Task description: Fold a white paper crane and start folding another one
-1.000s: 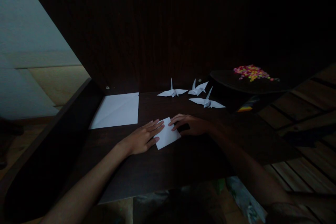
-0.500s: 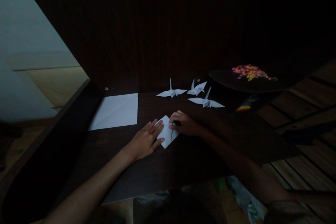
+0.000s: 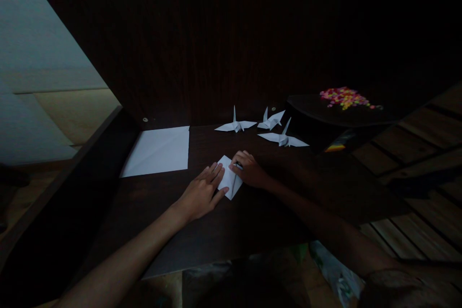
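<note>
A small white folded paper [image 3: 233,186], diamond-shaped with a crease down its middle, lies on the dark tabletop. My left hand [image 3: 201,193] rests flat along its left edge, fingers stretched out and pressing it down. On the upper right side, my right hand [image 3: 251,171] has its fingers curled, thumb and fingertips gripping a flap of this paper. Three white paper cranes stand behind: one on the left [image 3: 236,126], another at the back [image 3: 270,121] and a third nearer on the right [image 3: 284,139].
A larger white paper sheet [image 3: 159,150] with a diagonal crease lies at the left. Many small colourful pieces [image 3: 344,98] are heaped on a raised dark shelf [image 3: 310,107] at the right. A dark upright panel [image 3: 202,48] rises behind, and a side board [image 3: 83,154] borders the left.
My right hand has shifted slightly left and up along the folded paper. The paper has turned a little under my hands. The cranes and the larger sheet stay in place.
</note>
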`<state>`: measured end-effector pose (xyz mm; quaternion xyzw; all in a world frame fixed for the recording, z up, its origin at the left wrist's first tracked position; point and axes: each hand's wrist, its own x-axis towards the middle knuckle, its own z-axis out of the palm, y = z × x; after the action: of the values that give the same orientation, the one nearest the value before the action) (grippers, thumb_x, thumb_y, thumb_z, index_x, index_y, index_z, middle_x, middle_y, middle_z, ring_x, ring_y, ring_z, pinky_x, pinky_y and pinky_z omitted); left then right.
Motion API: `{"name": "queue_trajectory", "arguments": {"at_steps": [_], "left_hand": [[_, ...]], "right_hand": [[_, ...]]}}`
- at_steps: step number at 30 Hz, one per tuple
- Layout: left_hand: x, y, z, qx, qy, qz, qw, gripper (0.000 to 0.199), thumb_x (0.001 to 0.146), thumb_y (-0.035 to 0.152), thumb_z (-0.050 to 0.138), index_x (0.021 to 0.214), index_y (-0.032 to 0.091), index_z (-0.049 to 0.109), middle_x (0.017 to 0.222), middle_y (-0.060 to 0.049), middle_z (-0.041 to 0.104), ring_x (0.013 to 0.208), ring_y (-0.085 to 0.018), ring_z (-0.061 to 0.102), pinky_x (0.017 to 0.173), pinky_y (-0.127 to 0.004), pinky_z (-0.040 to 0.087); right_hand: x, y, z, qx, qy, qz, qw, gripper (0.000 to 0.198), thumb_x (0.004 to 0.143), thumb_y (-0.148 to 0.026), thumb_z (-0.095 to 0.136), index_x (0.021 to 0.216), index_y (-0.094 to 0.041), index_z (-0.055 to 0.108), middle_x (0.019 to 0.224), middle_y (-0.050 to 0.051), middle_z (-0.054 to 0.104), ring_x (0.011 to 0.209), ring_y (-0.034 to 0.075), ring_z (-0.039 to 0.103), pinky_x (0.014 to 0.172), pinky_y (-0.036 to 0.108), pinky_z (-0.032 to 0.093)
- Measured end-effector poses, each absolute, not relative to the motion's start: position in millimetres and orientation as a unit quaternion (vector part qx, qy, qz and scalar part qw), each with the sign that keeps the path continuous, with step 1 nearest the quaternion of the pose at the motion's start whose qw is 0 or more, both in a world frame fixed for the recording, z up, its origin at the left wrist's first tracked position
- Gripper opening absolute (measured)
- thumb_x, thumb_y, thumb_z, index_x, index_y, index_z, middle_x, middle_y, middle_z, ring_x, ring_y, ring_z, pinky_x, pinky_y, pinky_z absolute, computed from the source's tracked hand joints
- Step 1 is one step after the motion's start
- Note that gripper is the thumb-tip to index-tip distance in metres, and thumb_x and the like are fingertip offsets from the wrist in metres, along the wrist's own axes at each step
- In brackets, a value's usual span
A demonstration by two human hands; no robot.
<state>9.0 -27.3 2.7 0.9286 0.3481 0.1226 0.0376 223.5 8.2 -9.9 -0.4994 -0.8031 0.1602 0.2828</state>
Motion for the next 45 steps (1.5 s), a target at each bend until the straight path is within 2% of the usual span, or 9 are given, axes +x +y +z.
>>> {"name": "queue_trajectory", "arguments": {"at_steps": [12,22,27,29,33,38,42,45], "left_hand": [[9.8,-26.4,-3.8,0.928,0.339,0.148,0.042,0.055,0.099,0.043,0.038,0.143,0.011,0.038,0.148,-0.016,0.041,0.141,-0.028,0.032,0.115,-0.046,0.032],[12.0,-26.7,-2.2,0.931,0.337,0.131,0.041,0.055,0.099,0.042,0.036,0.143,0.008,0.036,0.149,-0.018,0.039,0.141,-0.027,0.032,0.115,-0.046,0.032],[12.7,-26.1,-2.5,0.932,0.334,0.139,0.03,0.055,0.099,0.041,0.037,0.144,0.01,0.034,0.148,-0.018,0.041,0.14,-0.027,0.034,0.114,-0.046,0.034],[14.0,-27.4,-0.3,0.931,0.337,0.142,0.017,0.053,0.098,0.04,0.038,0.142,0.009,0.038,0.144,-0.019,0.046,0.137,-0.028,0.038,0.114,-0.046,0.034],[16.6,-33.2,5.4,0.933,0.324,0.153,0.008,0.041,0.096,0.031,0.042,0.128,0.008,0.053,0.134,-0.018,0.057,0.129,-0.028,0.05,0.113,-0.045,0.037],[19.4,-38.8,8.0,0.929,0.324,0.168,0.062,0.042,0.092,0.018,0.041,0.133,0.012,0.05,0.135,-0.014,0.056,0.129,-0.024,0.05,0.108,-0.039,0.045],[24.2,-37.7,6.6,0.915,0.347,0.195,0.069,0.04,0.1,0.028,0.036,0.134,0.014,0.049,0.136,-0.013,0.056,0.127,-0.024,0.052,0.106,-0.041,0.046],[25.7,-34.8,4.4,0.917,0.342,0.199,0.056,0.042,0.1,0.035,0.04,0.134,0.012,0.05,0.137,-0.015,0.055,0.126,-0.025,0.053,0.103,-0.041,0.047]], "right_hand": [[213.7,2.7,-7.9,-0.534,-0.804,0.107,0.239,0.008,0.091,-0.022,0.049,0.083,-0.02,0.052,0.094,0.005,0.058,0.092,0.022,0.05,0.079,0.035,0.034],[208.6,-0.8,-4.6,-0.539,-0.81,0.069,0.221,0.01,0.092,-0.022,0.045,0.084,-0.02,0.051,0.094,0.006,0.058,0.09,0.023,0.049,0.078,0.037,0.035],[208.5,-0.6,-5.1,-0.537,-0.815,0.059,0.21,0.011,0.093,-0.023,0.045,0.087,-0.019,0.052,0.095,0.007,0.058,0.092,0.024,0.05,0.078,0.037,0.035],[208.4,-0.8,-4.9,-0.536,-0.817,0.058,0.206,0.012,0.094,-0.024,0.044,0.087,-0.019,0.052,0.096,0.007,0.058,0.093,0.024,0.049,0.079,0.037,0.035],[207.8,-1.4,-3.4,-0.535,-0.82,0.055,0.198,0.011,0.093,-0.023,0.044,0.087,-0.019,0.052,0.098,0.008,0.059,0.093,0.024,0.049,0.078,0.037,0.035],[207.4,-2.1,-1.9,-0.536,-0.819,0.056,0.196,0.01,0.093,-0.023,0.045,0.087,-0.02,0.052,0.097,0.009,0.059,0.092,0.025,0.049,0.078,0.038,0.035],[208.3,-0.9,-3.8,-0.534,-0.82,0.059,0.197,0.012,0.093,-0.024,0.043,0.087,-0.02,0.052,0.098,0.009,0.059,0.092,0.025,0.048,0.078,0.038,0.035],[209.2,0.6,-6.3,-0.531,-0.82,0.057,0.203,0.011,0.093,-0.025,0.044,0.087,-0.02,0.052,0.098,0.009,0.059,0.092,0.025,0.048,0.078,0.038,0.034]]}}
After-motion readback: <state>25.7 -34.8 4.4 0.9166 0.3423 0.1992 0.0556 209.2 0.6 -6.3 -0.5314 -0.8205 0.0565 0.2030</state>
